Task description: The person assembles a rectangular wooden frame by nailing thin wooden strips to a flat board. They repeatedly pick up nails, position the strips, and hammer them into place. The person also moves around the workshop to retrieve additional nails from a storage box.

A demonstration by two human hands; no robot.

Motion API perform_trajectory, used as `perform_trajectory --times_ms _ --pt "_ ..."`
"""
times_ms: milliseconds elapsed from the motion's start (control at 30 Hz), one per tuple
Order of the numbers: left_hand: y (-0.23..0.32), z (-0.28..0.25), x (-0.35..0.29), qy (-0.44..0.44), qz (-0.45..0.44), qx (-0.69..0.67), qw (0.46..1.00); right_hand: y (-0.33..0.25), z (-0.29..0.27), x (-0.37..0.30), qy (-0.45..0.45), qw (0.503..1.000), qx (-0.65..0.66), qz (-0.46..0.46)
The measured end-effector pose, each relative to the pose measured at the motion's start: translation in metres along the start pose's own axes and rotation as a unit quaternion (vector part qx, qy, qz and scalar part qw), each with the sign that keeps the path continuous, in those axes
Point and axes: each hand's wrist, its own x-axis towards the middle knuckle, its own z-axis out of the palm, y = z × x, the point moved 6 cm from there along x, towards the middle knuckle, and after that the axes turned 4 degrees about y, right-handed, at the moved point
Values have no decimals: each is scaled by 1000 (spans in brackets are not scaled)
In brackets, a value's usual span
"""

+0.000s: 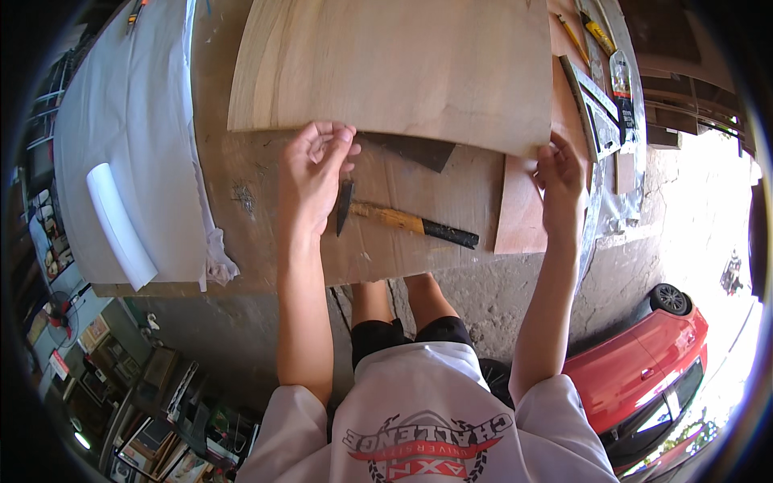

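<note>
A pale sheet of plywood (394, 64) is raised at its near edge over the brown table (266, 233). My left hand (316, 165) pinches that near edge, left of its middle, with thumb and fingertips. At the near right corner, my right hand (562, 173) is closed on the sheet. A dark flat piece (415, 150) shows partly from under the sheet; the rest is hidden. Just nearer than the sheet lies a hammer (403, 219) with a wood and black handle, its head close to my left wrist. A small pile of nails (244, 197) is left of my left hand.
A reddish board (519, 209) lies under my right hand. Beyond it are a metal square (596, 113), a pencil (573, 36), a yellow-handled tool (597, 32) and a clear bottle (621, 76). White sheeting (129, 121) and a white roll (121, 225) cover the left side.
</note>
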Motion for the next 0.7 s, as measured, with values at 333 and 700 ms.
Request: perform_trajectory --times_ms 333,700 --pt "-3 -20 18 61 7 -88 994 -3 -20 62 -1 997 -55 -50" --pt "16 -35 9 146 107 129 975 -28 -21 47 108 940 -268 -182"
